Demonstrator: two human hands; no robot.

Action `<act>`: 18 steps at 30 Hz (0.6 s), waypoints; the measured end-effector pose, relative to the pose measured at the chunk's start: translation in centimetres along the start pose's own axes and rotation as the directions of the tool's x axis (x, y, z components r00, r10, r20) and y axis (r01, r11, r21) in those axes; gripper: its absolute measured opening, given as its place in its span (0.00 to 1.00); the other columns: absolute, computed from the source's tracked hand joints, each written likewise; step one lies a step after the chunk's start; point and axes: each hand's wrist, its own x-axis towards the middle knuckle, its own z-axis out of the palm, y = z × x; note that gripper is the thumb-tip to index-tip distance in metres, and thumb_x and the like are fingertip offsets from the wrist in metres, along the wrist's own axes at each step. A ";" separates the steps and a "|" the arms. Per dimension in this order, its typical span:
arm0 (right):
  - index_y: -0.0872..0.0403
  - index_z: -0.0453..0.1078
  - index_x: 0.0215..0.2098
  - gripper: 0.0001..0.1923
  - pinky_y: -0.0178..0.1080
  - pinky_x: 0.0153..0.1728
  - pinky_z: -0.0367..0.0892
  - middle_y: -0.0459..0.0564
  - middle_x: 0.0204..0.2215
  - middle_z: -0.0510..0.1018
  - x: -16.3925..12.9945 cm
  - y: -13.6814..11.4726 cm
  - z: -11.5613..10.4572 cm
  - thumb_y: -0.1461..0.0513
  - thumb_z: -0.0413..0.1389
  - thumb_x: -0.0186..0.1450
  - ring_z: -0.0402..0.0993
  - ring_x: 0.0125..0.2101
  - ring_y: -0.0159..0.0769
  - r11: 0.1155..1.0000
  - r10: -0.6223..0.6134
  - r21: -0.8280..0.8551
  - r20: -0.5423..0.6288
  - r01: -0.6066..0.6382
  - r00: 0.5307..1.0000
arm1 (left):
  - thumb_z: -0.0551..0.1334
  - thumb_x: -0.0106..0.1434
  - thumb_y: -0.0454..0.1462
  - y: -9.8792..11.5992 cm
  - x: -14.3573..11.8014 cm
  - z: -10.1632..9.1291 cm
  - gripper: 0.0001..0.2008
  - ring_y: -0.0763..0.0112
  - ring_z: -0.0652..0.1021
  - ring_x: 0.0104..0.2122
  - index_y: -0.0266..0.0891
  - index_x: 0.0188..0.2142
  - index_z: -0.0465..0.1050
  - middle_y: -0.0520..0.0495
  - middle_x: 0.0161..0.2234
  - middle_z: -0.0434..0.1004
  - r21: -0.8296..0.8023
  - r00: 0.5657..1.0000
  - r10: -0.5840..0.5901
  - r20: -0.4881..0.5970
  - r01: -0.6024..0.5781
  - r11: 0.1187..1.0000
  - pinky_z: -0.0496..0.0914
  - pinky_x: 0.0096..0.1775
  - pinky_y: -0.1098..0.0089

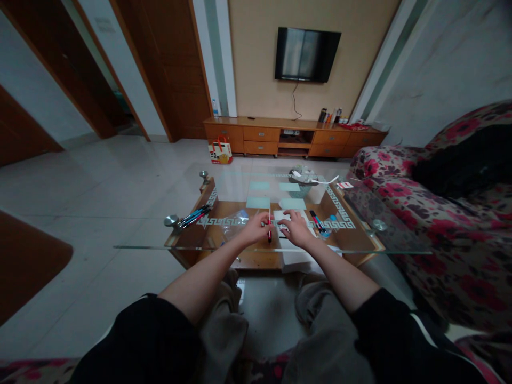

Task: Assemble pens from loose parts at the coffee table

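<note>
I sit at a glass coffee table (360,234). My left hand (256,226) grips a red pen (269,230), held upright over a white sheet of paper (290,224). My right hand (295,226) rests on that paper with fingers spread. A clear plastic bag (236,221) lies just left of my left hand. Several blue and red pens (194,216) lie near the table's left end. A few more pens (318,221) lie to the right of my right hand.
A small basket with white things (303,178) stands at the table's far side. A floral sofa (452,213) runs along the right. Beyond are a wooden TV cabinet (294,137), a wall TV (306,54) and a gift bag (220,151) on the tiled floor.
</note>
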 end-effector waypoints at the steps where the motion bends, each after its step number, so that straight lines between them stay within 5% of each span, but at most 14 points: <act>1: 0.46 0.74 0.52 0.15 0.50 0.52 0.59 0.56 0.59 0.60 0.1 -0.1 0.1 0.59 0.58 0.66 0.56 0.56 0.52 1.000 0.000 -0.012 0.013 0.000 1.000 | 0.63 0.60 0.37 0.1 0.0 0.0 0.15 0.71 0.78 0.27 0.37 0.47 0.72 0.48 0.34 0.79 -0.003 1.000 -0.002 0.004 0.002 1.000 0.74 0.30 0.73; 9: 0.47 0.73 0.55 0.18 0.50 0.52 0.58 0.58 0.61 0.59 0.6 -0.6 0.6 0.61 0.57 0.66 0.55 0.58 0.54 0.998 0.042 -0.043 0.072 -0.039 0.997 | 0.62 0.60 0.36 0.6 -0.2 -0.4 0.16 0.72 0.77 0.27 0.37 0.48 0.72 0.48 0.34 0.79 0.019 1.000 -0.006 0.008 0.006 1.000 0.73 0.30 0.73; 18: 0.48 0.76 0.47 0.11 0.50 0.49 0.60 0.56 0.58 0.63 0.8 -0.2 1.2 0.60 0.57 0.66 0.58 0.55 0.53 1.000 0.013 -0.029 0.033 -0.012 0.999 | 0.63 0.61 0.36 0.2 -0.1 -0.2 0.16 0.72 0.77 0.27 0.38 0.49 0.72 0.48 0.35 0.79 -0.002 1.000 -0.017 0.009 0.017 1.000 0.73 0.29 0.73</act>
